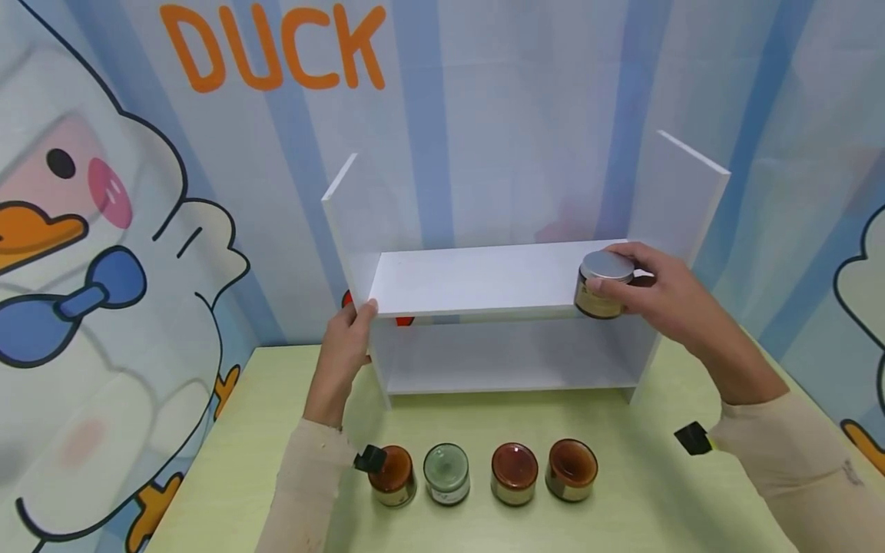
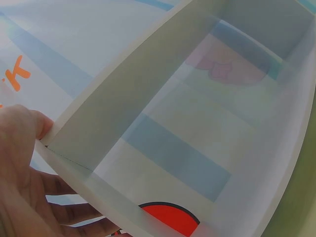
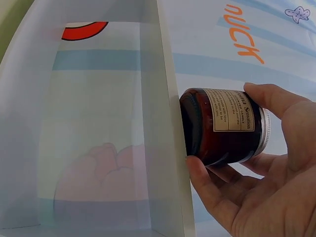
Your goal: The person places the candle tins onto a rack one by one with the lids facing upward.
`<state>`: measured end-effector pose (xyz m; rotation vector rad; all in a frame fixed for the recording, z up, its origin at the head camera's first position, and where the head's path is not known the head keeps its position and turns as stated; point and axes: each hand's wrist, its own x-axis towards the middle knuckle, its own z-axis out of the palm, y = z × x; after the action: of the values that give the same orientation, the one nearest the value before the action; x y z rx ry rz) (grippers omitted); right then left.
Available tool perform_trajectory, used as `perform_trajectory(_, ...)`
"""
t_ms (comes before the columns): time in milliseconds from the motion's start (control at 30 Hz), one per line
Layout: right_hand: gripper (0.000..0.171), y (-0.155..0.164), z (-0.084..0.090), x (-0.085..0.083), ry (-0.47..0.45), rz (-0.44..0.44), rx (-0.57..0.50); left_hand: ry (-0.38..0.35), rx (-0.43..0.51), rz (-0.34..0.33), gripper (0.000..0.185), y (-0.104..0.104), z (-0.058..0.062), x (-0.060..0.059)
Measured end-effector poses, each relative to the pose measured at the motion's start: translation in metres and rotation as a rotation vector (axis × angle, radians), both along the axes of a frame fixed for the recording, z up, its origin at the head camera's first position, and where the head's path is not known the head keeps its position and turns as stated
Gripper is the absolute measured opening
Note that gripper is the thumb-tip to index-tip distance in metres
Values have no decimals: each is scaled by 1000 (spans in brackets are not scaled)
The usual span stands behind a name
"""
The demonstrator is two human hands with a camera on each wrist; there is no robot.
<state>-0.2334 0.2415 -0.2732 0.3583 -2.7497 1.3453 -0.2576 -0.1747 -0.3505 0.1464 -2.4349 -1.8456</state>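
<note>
dark amber glass jar point(image 1: 603, 286) | silver lid, cream label | upright | base on white shelf unit's point(image 1: 477, 278) upper board, right end | gripped by right hand point(image 1: 667, 296)

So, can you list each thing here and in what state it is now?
Lidded jar: upright at the right end of the upper shelf, held.
Right hand: grip closed around the lidded jar.
Left hand: holds the left side panel of the white shelf unit.
White shelf unit: upright on the table.
Four jars: upright in a row on the table, untouched.
</note>
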Motion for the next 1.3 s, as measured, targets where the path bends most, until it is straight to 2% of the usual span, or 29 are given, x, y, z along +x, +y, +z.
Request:
perform_trajectory(300, 76, 1, 6, -7, -22, 16, 45, 3, -9, -2, 68, 0, 0, 0)
perform_trajectory(600, 78, 0, 13, -11, -32, -11, 128, 8, 0, -8, 67, 0, 0, 0)
perform_trajectory(833, 74, -1, 15, -16, -48, 9, 110, 3, 3, -7, 68, 0, 0, 1)
perform_trajectory(1300, 79, 0, 16, -30, -98, 6, 107, 5, 9, -7, 68, 0, 0, 0)
